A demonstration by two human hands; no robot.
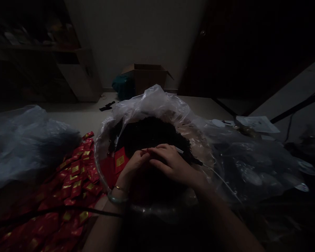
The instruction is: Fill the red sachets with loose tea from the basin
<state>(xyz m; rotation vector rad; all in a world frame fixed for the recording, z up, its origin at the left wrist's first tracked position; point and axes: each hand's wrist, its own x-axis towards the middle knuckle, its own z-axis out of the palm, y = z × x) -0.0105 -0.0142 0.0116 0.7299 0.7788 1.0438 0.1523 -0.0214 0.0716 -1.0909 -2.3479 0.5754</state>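
Note:
My left hand [135,161] and my right hand [170,162] meet over a wide basin lined with clear plastic [157,98]. Both are closed, with fingertips together at the edge of a small red packet [148,149], mostly hidden by the fingers. Past my right hand's knuckles a flat white strip [179,150] sticks out; whether that hand grips it, I cannot tell. Dark, crumbly, leaf-like material [147,131] fills the back of the basin. Beside my left hand, flat red packets with a gold print [120,161] lie inside the rim.
Many filled red packets [76,175] are heaped on the left, next to a bulky clear plastic bag [23,143]. Another clear bag [254,168] with round pieces lies right. A cardboard box [149,78] and a teal bag [123,87] stand by the wall. The room is dim.

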